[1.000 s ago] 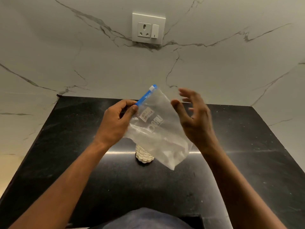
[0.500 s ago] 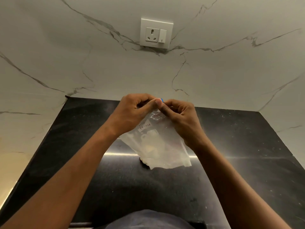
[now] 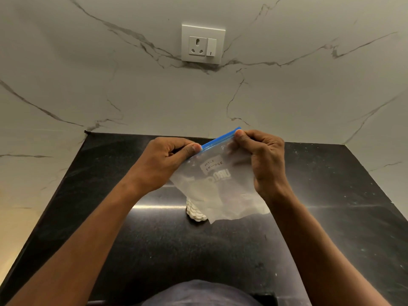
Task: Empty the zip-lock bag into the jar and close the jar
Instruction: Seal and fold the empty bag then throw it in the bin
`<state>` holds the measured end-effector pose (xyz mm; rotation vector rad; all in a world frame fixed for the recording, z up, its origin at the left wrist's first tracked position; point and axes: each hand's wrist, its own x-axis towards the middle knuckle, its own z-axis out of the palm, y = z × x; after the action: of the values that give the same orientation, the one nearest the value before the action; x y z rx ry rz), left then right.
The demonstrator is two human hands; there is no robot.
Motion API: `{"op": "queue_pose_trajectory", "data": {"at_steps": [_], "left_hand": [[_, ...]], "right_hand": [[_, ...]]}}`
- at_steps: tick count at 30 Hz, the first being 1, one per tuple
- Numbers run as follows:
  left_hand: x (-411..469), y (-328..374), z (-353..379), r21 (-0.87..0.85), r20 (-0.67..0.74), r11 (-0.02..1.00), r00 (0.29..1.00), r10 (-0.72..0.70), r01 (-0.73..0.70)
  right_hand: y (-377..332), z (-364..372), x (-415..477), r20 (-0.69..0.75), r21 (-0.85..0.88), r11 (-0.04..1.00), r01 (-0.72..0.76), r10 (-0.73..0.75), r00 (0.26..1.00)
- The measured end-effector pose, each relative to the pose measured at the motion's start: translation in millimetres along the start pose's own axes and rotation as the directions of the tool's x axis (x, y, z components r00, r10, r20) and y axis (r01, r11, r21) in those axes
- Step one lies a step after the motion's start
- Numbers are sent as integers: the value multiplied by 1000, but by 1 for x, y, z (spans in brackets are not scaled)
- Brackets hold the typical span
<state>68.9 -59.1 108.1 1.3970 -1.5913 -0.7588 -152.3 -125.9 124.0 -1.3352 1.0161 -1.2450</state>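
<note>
1. The left hand (image 3: 163,164) is curled, with thumb and forefinger pinching the left end of the bag's blue zip strip (image 3: 218,139).
2. The right hand (image 3: 262,164) is curled too. Its thumb and fingers pinch the strip's right end, and its palm lies against the bag's right side.
3. Between the two hands the strip runs taut and slanted, its right end higher than its left. I cannot tell whether the strip is sealed or parted.
4. The bag (image 3: 216,191) hangs from that strip, clear of the counter, with its lower corner pointing down and a little right.
5. A white label (image 3: 213,165) on the bag reads "MILK POWDER" in handwriting, with printed lettering just below it.
6. Pale powder sits in the lower part of the bag.
7. The jar (image 3: 195,212) stands on the counter right behind the bag's lower edge. Only a white, scale-patterned bit of its base shows, and its top is hidden.
8. The counter (image 3: 110,239) is black, speckled and glossy, with a streak of light across it.
9. A marble wall (image 3: 110,89) with grey veins rises behind it, carrying a white socket (image 3: 203,44) with a switch.
10. Dark cloth (image 3: 198,292) shows at the bottom edge, between the forearms.
</note>
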Motion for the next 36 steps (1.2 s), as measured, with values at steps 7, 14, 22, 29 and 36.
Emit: {"op": "queue_pose_trajectory", "data": {"at_steps": [7,14,22,29,36], "left_hand": [[-20,-20,-7,-85,-66,996,998,-22,17],[-27,-25,-7,-134,-160,991,986,-37,15],[-37,-26,22,-554,52,789,957,-284,264],[-35,-29,27,-671,-18,697,934,-357,254],[-43,-33,17,-544,288,689,878,-382,478]], "right_hand": [[0,-15,5,-55,45,997,-57,59,997],[4,-13,4,-45,108,988,-111,117,992],[9,-8,7,-8,237,947,-218,226,974],[35,-28,-12,454,-102,931,-352,358,816],[47,-37,-23,387,-25,896,-443,417,822]]}}
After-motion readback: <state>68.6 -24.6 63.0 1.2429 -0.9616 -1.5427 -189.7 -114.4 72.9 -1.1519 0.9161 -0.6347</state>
